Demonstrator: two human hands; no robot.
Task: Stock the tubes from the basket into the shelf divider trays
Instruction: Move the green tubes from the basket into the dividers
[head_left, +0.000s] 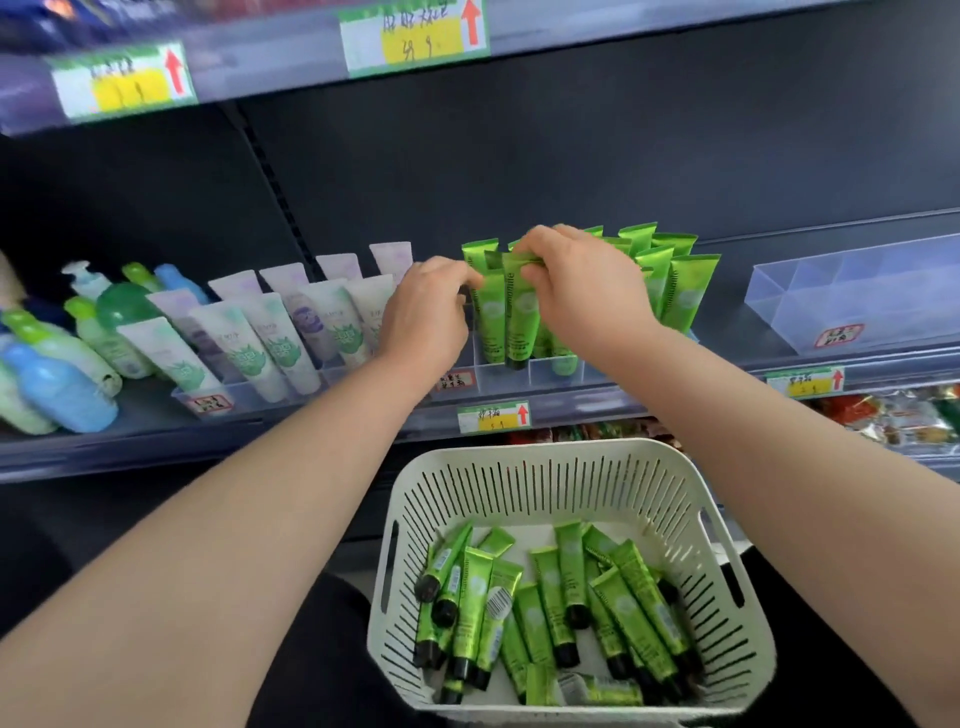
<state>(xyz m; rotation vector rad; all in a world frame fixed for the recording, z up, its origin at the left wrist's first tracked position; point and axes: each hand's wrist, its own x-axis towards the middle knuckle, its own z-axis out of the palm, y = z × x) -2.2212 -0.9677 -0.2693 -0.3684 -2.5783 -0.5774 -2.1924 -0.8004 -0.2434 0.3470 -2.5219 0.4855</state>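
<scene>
Several tubes behind right hand

We find the basket below the shelf, loose tubes lying inside. On the shelf, upright tubes fill the middle divider tray, with bottles far left and a second tray to the right.

One head-worn wide-angle view, looking forward and down, close to the shelf across mid-frame; basket bottom centre, nearest the camera; upper shelf along top.
</scene>
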